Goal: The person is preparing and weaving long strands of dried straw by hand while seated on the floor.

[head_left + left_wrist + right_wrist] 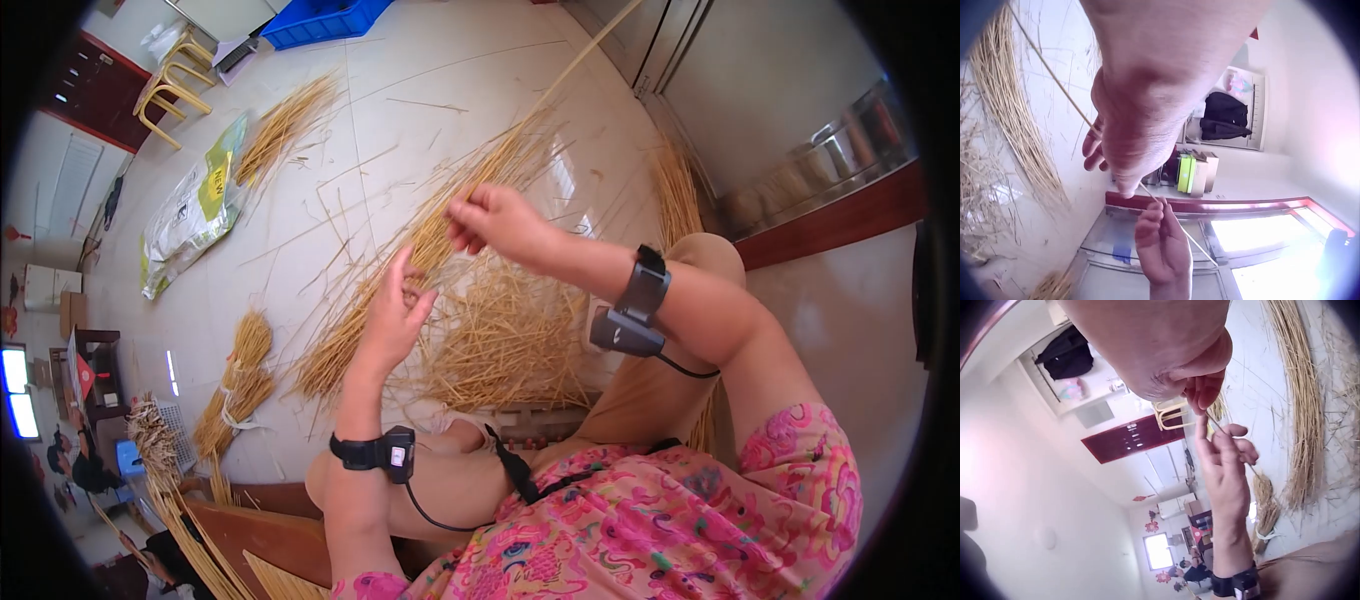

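A single thin straw (1054, 75) runs through both hands in the left wrist view. My left hand (393, 318) has its thumb and fingers around the straw, with the index finger reaching toward the right hand. My right hand (500, 228) pinches the straw between thumb and curled fingers, a short gap away. In the right wrist view a short piece of straw (1249, 466) shows beside my left hand (1227, 478). Below the hands lies a long row of straw (330, 350) on the floor, with a loose heap (510, 345) nearer the knees.
A tied straw bundle (240, 375) lies to the left. Farther back are a plastic sack (195, 215), another straw pile (285, 130), a blue crate (325, 22) and stools (170, 95). More straw (677, 190) lies along the right side by the cabinet.
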Demonstrator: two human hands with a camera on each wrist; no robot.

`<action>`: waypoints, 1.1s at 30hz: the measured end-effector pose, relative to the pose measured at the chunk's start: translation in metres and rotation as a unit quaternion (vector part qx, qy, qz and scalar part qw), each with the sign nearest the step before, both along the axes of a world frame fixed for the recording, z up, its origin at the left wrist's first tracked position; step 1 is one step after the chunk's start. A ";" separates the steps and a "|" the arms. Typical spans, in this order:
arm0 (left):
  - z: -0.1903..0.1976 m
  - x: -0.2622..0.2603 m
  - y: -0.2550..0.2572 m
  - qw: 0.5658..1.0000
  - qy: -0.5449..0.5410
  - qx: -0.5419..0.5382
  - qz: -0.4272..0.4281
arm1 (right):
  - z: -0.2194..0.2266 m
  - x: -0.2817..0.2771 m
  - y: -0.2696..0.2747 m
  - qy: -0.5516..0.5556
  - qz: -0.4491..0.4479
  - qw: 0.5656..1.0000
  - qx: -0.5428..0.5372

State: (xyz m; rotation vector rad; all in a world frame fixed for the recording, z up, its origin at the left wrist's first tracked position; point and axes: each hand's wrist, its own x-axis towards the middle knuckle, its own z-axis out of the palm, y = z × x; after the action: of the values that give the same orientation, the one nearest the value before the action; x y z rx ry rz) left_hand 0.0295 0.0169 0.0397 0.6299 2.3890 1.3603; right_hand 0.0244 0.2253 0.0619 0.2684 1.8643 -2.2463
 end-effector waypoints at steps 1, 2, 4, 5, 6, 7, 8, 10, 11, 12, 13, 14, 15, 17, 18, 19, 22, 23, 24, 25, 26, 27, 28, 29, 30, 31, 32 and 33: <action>0.001 0.001 0.004 1.000 0.015 -0.022 0.009 | -0.003 0.004 -0.006 -0.004 0.026 1.000 0.010; 0.002 0.002 0.006 0.998 0.030 -0.044 0.018 | -0.005 0.007 -0.010 -0.009 0.051 0.998 0.020; 0.002 0.002 0.005 0.995 0.056 -0.082 0.027 | -0.004 0.006 -0.010 -0.006 0.049 0.998 0.038; -0.001 0.001 0.001 0.993 0.066 -0.097 0.028 | -0.001 0.002 -0.005 0.000 0.023 0.999 0.047; -0.003 0.000 -0.004 0.990 0.076 -0.112 0.028 | 0.002 -0.004 0.001 0.007 -0.003 0.998 0.056; -0.007 -0.002 -0.009 0.989 0.081 -0.117 0.027 | 0.005 -0.011 0.009 0.034 -0.043 0.997 0.047; -0.011 -0.004 -0.016 0.989 0.085 -0.122 0.026 | 0.008 -0.017 0.019 0.046 -0.078 0.995 0.048; -0.020 -0.006 -0.027 0.987 0.091 -0.129 0.020 | 0.019 -0.027 0.038 0.068 -0.147 0.986 0.048; -0.024 -0.008 -0.032 0.987 0.094 -0.131 0.016 | 0.024 -0.031 0.046 0.076 -0.168 0.982 0.035; -0.027 -0.008 -0.037 0.986 0.097 -0.132 0.012 | 0.029 -0.033 0.053 0.085 -0.188 0.978 0.023; -0.028 -0.009 -0.041 0.983 0.101 -0.151 0.000 | 0.032 -0.035 0.059 0.092 -0.208 0.974 0.011; -0.029 -0.009 -0.043 0.980 0.104 -0.169 -0.011 | 0.036 -0.035 0.062 0.102 -0.216 0.971 0.012; -0.030 -0.009 -0.046 0.976 0.108 -0.187 -0.021 | 0.040 -0.036 0.066 0.111 -0.223 0.968 0.014; -0.039 -0.011 -0.056 0.972 0.071 -0.219 -0.051 | 0.045 -0.036 0.071 0.130 -0.238 0.962 0.027; -0.044 -0.012 -0.060 0.968 0.052 -0.236 -0.066 | 0.048 -0.035 0.073 0.139 -0.244 0.959 0.038; -0.046 -0.011 -0.063 0.966 0.049 -0.244 -0.074 | 0.049 -0.036 0.075 0.147 -0.249 0.956 0.049; -0.044 -0.013 -0.062 0.964 0.046 -0.247 -0.089 | 0.050 -0.038 0.083 0.163 -0.274 0.946 0.055; -0.041 -0.013 -0.059 0.967 0.047 -0.232 -0.090 | 0.049 -0.037 0.083 0.150 -0.263 0.952 0.047; -0.035 -0.012 -0.055 0.971 0.046 -0.217 -0.089 | 0.046 -0.035 0.081 0.137 -0.251 0.958 0.039; -0.031 -0.011 -0.050 0.978 0.060 -0.186 -0.077 | 0.042 -0.034 0.078 0.123 -0.237 0.963 0.030; -0.026 -0.010 -0.042 0.983 0.072 -0.155 -0.063 | 0.037 -0.031 0.069 0.091 -0.199 0.974 0.050; -0.021 -0.010 -0.035 0.987 0.085 -0.124 -0.048 | 0.029 -0.027 0.056 0.059 -0.159 0.983 0.069; -0.017 -0.009 -0.027 0.991 0.071 -0.106 -0.034 | 0.021 -0.021 0.042 0.029 -0.118 0.989 0.088; -0.013 -0.008 -0.021 0.994 0.056 -0.088 -0.021 | 0.014 -0.013 0.029 0.009 -0.039 0.994 0.106; -0.011 -0.008 -0.015 0.997 0.041 -0.069 -0.007 | 0.007 -0.004 0.016 -0.009 0.040 0.992 0.123; -0.009 -0.007 -0.010 0.998 0.046 -0.053 -0.006 | -0.003 0.003 0.003 -0.006 0.088 0.990 0.108; -0.007 -0.005 -0.005 0.998 0.050 -0.036 -0.005 | -0.011 0.010 -0.008 -0.005 0.136 0.986 0.093; -0.006 -0.004 -0.002 0.998 0.054 -0.019 -0.005 | -0.011 0.016 -0.015 -0.014 0.165 0.981 0.098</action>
State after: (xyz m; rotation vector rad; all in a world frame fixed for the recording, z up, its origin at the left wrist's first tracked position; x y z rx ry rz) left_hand 0.0251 0.0144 0.0338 0.7208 2.4866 1.3053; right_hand 0.0403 0.2098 0.0512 0.0148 1.9512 -1.8376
